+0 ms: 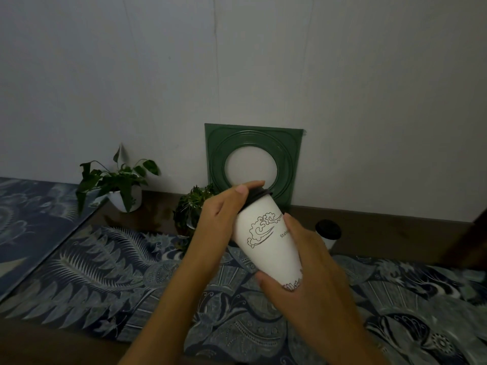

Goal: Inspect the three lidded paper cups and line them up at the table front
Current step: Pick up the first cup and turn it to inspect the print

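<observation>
While my left hand (224,206) pinches the lid (257,194) and my right hand (303,270) wraps the tilted cup (266,246) above the table (395,233) — I'd turn it slowly, grip light, so nothing pops off.

The right hand (313,272) covers the held cup's (266,246) base and part of its printed word. It also hides most of a second cup (328,231). Both forearms run off the bottom edge.
</observation>
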The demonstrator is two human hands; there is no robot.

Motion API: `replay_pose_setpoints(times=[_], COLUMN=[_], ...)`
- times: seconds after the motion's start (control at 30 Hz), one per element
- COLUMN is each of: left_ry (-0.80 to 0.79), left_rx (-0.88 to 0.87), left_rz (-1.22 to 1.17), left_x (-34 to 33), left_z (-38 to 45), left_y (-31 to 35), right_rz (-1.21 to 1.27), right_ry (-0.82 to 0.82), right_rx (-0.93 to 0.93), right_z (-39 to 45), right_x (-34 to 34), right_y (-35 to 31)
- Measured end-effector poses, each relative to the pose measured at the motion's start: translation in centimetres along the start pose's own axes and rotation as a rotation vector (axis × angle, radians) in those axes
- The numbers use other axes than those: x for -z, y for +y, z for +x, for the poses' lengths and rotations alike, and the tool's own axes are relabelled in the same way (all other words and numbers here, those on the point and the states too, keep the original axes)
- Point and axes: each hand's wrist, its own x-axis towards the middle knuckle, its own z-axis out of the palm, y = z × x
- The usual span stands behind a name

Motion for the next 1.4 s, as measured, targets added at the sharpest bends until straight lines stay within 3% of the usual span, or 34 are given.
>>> replay_pose_setpoints(times=[0.23, 0.3, 0.37, 0.5, 0.6, 0.73, 0.8, 1.0, 1.1, 1.2, 1.3, 1.4], left_ry=[-0.07, -0.062, -0.032, 0.031, 0.044, -0.021, -0.065, -0.089, -0.074, -0.007, 0.042, 0.076], left_rx=[-0.025, -0.021, -0.016, -0.016, -0.007, 0.001, 0.021, 0.04, 0.043, 0.05, 0.073, 0.105], left_rz=[-0.102, -0.094, -0.072, 0.019, 0.032, 0.011, -0.027, -0.133, -0.123, -0.103, -0.058, -0.028], left_x=[0.5, 0.4, 0.3, 0.1, -0.1, 0.2, 0.5, 0.6, 0.4, 0.1, -0.1, -0.3], left_z=[-0.5, -0.5, -0.4, -0.3, -0.3, -0.4, -0.5, -0.6, -0.5, -0.1, 0.2, 0.2], left_y=[0.2, 0.1, 0.0, -0.3, -0.2, -0.1, 0.1, 0.5, 0.5, 0.4, 0.4, 0.4], right_rz=[0.92, 1.056, 0.939, 0.274, -0.069, -0.075, 0.061, 0.953, 1.104, 0.963, 0.442, 0.017], right_ry=[-0.334, -0.402, -0.382, -0.153, -0.046, 0.105, 0.012, -0.369, -0.478, -0.373, -0.199, -0.178], right_rx=[-0.396, -0.495, -0.462, -0.207, 0.012, 0.083, -0.02, -0.421, -0.507, -0.468, -0.232, -0.022], right_z=[0.8, 0.8, 0.7, 0.4, 0.1, 0.0, -0.2, 0.9, 1.0, 0.8, 0.5, 0.2], right_x=[2.6, 2.7, 2.3, 0.8, -0.6, -1.0, -0.1, 2.8, 3.0, 2.4, 1.6, 1.1], right_y=[-0.1, 0.1, 0.3, 0.2, 0.6, 0.8, 0.2, -0.1, 0.2, 0.3, -0.1, -0.2])
